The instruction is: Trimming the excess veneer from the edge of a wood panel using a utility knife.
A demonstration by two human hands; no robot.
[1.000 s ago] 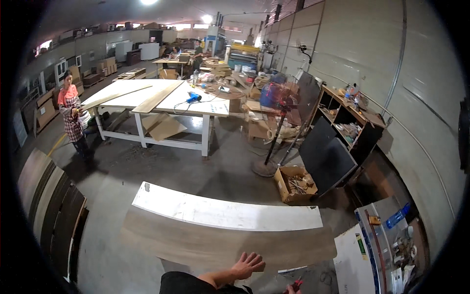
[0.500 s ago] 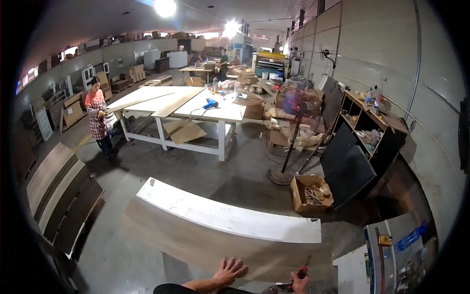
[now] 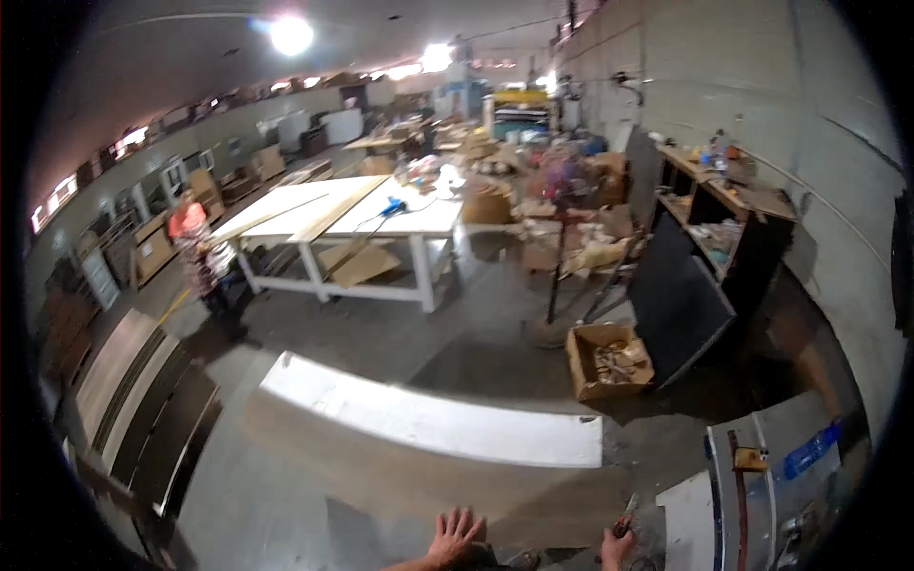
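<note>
A long brown wood-look panel [image 3: 381, 478] lies low in front of me, blurred at its edges. My left hand [image 3: 455, 539] rests on its near side, fingers spread, holding nothing. To the right, my right hand [image 3: 617, 549] is closed round a red-handled tool [image 3: 624, 524] with a thin tip pointing away from me; its exact kind is too blurred to tell. Along the panel's far side runs a white board [image 3: 428, 419] with scuffed ends.
A carton of loose scraps [image 3: 609, 366] stands at right, beside a leaning black panel [image 3: 678, 309]. Further off is a white worktable [image 3: 367, 276] with a blue tool [image 3: 394, 206]. Stacked boards [image 3: 143, 400] are at left. Another person [image 3: 197, 249] stands by the table.
My right hand has moved right with the red-handled tool. My left hand has shifted a little right and stays spread. The view has tilted slightly and is more blurred.
</note>
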